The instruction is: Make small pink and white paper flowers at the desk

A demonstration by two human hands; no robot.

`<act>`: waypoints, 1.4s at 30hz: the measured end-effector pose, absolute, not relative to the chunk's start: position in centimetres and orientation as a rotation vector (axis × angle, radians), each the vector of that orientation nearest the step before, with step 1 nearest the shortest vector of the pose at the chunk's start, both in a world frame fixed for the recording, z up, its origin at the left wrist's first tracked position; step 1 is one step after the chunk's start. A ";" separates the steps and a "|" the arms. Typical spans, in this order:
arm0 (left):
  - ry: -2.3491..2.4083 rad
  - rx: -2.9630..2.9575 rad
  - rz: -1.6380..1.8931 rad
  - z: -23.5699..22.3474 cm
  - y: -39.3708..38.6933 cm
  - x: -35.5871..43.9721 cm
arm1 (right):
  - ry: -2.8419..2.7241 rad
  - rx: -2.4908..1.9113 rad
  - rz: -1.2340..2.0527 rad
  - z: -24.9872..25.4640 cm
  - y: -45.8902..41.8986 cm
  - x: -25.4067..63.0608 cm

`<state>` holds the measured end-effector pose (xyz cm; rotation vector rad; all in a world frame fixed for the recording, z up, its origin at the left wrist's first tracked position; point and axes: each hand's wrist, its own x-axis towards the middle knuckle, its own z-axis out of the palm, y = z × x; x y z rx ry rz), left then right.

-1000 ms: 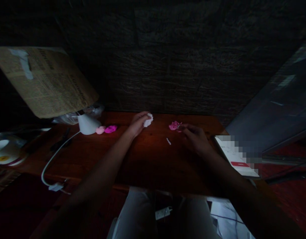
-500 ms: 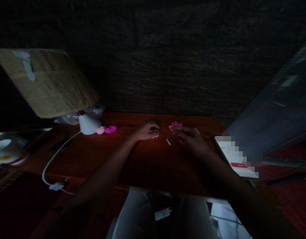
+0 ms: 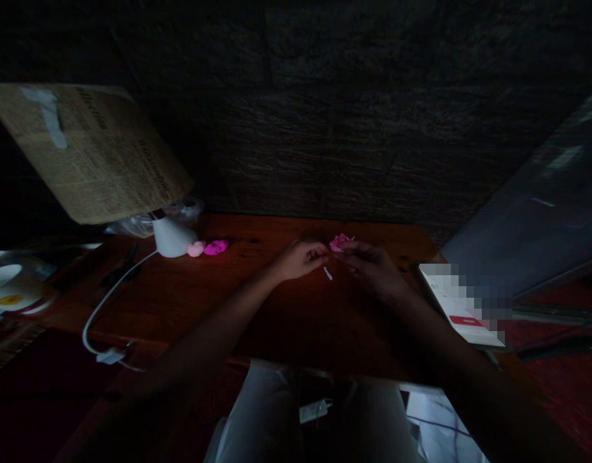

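A crinkled pink piece with a frilly edge, perhaps modelling clay [image 3: 341,242], is at the fingertips of my right hand [image 3: 375,269], which is closed on its near side. From the left, my left hand [image 3: 300,260] reaches in with thumb and fingers pinched, the tips close to the piece's left edge. Whatever that pinch holds, if anything, is too dark and small to make out. Just below the fingertips a short white strip [image 3: 327,273] lies on the wooden table [image 3: 286,321].
A pale pink lump [image 3: 196,249] and a magenta lump [image 3: 216,247] sit by the lamp [image 3: 173,236] on the left. Its white cord [image 3: 90,315] hangs over the front edge. A white cup [image 3: 9,286] stands far left; a white booklet or box [image 3: 454,308] lies right.
My left hand has moved right, its fingers closing, and now meets my right hand near the pink piece. The white bit under my left hand no longer shows.
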<state>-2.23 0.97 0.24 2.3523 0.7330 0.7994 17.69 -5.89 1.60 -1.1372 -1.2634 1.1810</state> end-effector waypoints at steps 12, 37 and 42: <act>0.563 2.166 1.064 0.8 -0.4 -1.2 | -1.327 -0.974 1.123 1.4 -6.0 17.7; 0.580 1.999 1.076 0.7 -0.4 -0.9 | -1.189 -1.130 1.234 1.6 -5.9 17.7; 0.583 1.997 1.071 0.5 -0.4 -0.8 | -1.203 -1.049 1.207 1.5 -6.0 17.5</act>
